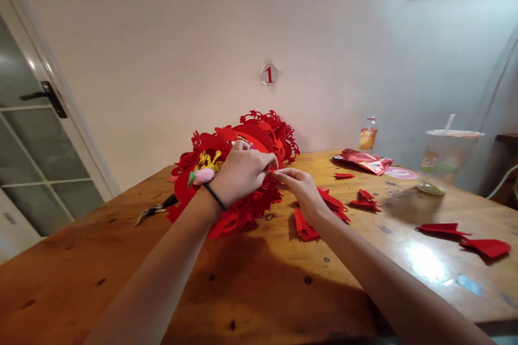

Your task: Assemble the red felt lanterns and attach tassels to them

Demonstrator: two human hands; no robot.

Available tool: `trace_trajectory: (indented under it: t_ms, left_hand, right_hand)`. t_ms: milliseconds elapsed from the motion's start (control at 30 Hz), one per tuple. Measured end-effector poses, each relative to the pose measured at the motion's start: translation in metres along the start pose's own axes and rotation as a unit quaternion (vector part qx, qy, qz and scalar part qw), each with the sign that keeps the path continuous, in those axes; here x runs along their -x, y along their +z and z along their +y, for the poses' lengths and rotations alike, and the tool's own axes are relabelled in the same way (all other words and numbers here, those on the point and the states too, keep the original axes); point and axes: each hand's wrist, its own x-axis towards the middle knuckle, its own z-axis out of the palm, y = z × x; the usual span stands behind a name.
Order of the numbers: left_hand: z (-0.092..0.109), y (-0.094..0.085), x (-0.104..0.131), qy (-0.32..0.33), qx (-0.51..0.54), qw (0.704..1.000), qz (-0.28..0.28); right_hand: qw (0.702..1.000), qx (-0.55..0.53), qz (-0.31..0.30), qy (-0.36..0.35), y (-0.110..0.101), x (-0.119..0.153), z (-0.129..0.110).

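Note:
A large red cut-out decoration (259, 132) with lacy edges and gold trim stands on the wooden table near the wall. Over its front reaches my left hand (246, 170), a black band and a pink ornament (202, 176) at the wrist; its fingers are curled at the decoration's right side. My right hand (297, 183) meets it there, thumb and fingertips pinched together at the red material. What lies between the fingertips of either hand is too small to make out. Folded red pieces (305, 226) lie under and beside my right forearm.
Keys (149, 213) lie left of the decoration on the table (226, 291). To the right are more red pieces (485, 248), a red packet (364, 160), a small bottle (368, 135), a lidded cup with a straw (451, 156) and small metal bits (399, 193). A door (52, 118) stands at left.

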Motion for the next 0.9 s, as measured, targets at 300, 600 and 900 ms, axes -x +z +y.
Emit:
trace_trajectory:
  t_ms: [300, 600, 900]
  left_hand:
    - [0.0, 0.003, 0.0, 0.007, 0.03, 0.999, 0.033]
    - [-0.009, 0.0, 0.002, 0.038, 0.006, 0.999, -0.004]
    - [-0.019, -0.005, 0.005, 0.071, -0.044, 0.995, -0.06]
  right_hand:
    - [0.997, -0.068, -0.023, 0.035, 0.004, 0.005, -0.001]
    - [0.998, -0.046, -0.02, 0.03, 0.003, 0.004, 0.002]
    - [0.995, -0.079, -0.033, 0.046, 0.01, 0.009, 0.002]
